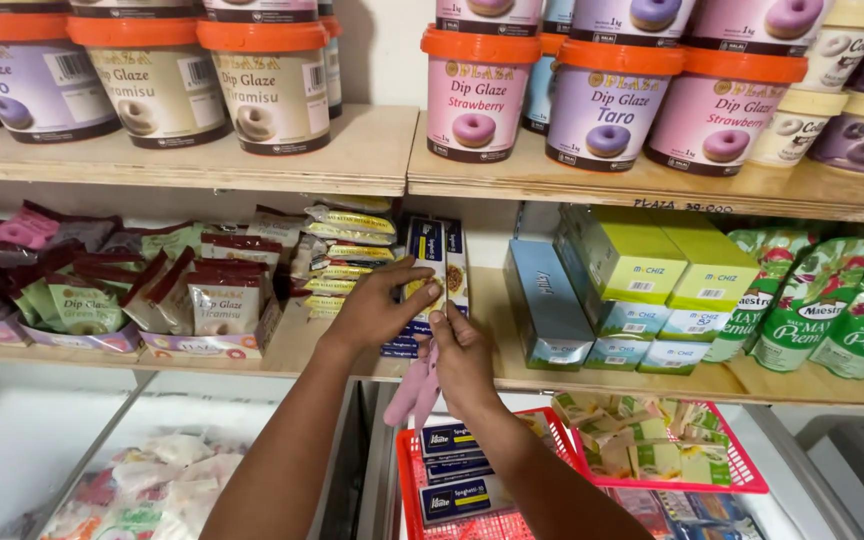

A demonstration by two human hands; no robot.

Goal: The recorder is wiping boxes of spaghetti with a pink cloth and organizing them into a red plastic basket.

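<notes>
Left hand (377, 310): fingers curled onto the blue and yellow pasta box (430, 262), which stands upright on the middle wooden shelf (512, 375).
Right hand (464, 352): fingers closed, touching the same box's lower edge, pinching a pink cloth (414, 392) hanging below.
Below: red basket (422, 520) holding more blue boxes.
Right of the box: pale blue carton (550, 310), standing near.

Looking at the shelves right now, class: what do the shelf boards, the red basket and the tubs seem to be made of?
Shelf boards: bare pale wood, with visible grain, matte.
Red basket: probably plastic, a moulded lattice.
Tubs: likely plastic with glossy printed labels and orange snap-on lids.
</notes>
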